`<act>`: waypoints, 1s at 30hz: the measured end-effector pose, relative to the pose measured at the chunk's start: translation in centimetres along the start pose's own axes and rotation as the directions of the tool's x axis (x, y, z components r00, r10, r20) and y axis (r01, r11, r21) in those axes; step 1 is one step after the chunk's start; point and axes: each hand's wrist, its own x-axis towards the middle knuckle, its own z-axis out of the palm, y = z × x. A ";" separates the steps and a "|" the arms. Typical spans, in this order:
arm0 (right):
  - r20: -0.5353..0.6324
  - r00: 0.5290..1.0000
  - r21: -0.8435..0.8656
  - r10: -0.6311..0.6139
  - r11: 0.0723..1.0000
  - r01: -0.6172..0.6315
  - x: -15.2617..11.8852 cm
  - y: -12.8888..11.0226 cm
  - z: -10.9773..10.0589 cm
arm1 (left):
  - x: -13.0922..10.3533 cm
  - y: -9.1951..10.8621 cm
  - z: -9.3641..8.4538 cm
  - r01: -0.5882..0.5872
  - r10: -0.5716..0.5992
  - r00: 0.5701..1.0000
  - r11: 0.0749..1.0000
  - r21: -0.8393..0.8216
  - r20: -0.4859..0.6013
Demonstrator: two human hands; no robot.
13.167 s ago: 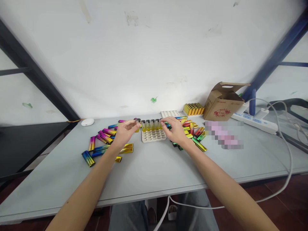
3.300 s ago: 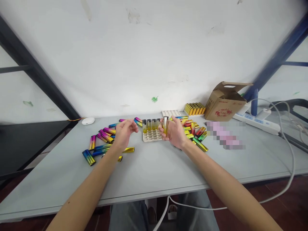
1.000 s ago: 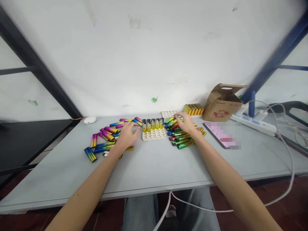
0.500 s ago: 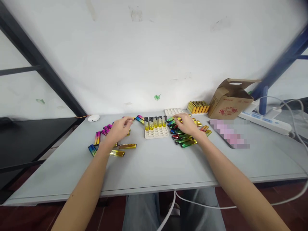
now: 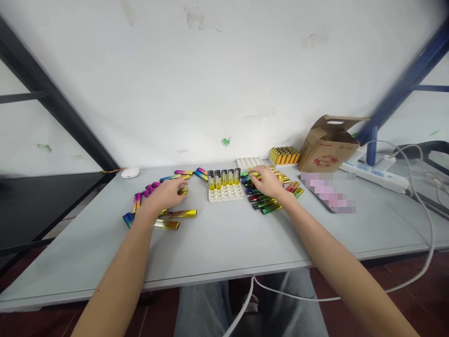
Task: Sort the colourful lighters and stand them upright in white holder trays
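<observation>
My left hand (image 5: 170,193) is over the left group of shiny lighters, its fingers bent around a gold one whose end shows near the fingertips. Two gold lighters (image 5: 182,214) lie nearer the front edge. My right hand (image 5: 265,180) rests on the right pile of green, red and gold lighters (image 5: 271,207), fingers curled down onto it; what they hold is hidden. Between the hands stands a white perforated tray (image 5: 226,194), with several clear-and-yellow lighters (image 5: 224,178) with black tops upright in its back rows.
Behind are a second white tray (image 5: 249,162) and a block of orange lighters (image 5: 285,156). An open cardboard box (image 5: 324,152), a blurred pink flat object (image 5: 328,192) and a power strip (image 5: 377,177) are at right. A white case (image 5: 130,173) lies at left.
My left hand has moved down and slightly left, uncovering lighters behind it. My right hand stays at the right pile. The camera view has shifted slightly.
</observation>
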 end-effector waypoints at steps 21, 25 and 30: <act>-0.335 0.941 0.192 0.040 0.981 0.027 -0.5 -3.5 -1.0 | 0.3 5.1 -0.4 -0.086 -0.348 0.747 0.794 -0.602 -0.566; -0.207 0.974 0.222 -0.094 0.965 0.140 -1.2 -6.0 -0.2 | 0.5 5.9 -0.5 -0.141 -0.407 0.714 0.713 -0.687 -0.569; -0.031 0.972 0.184 -0.231 0.955 0.233 -1.7 -7.0 1.0 | 0.3 4.9 0.2 -0.106 -0.239 0.785 0.857 -0.504 -0.571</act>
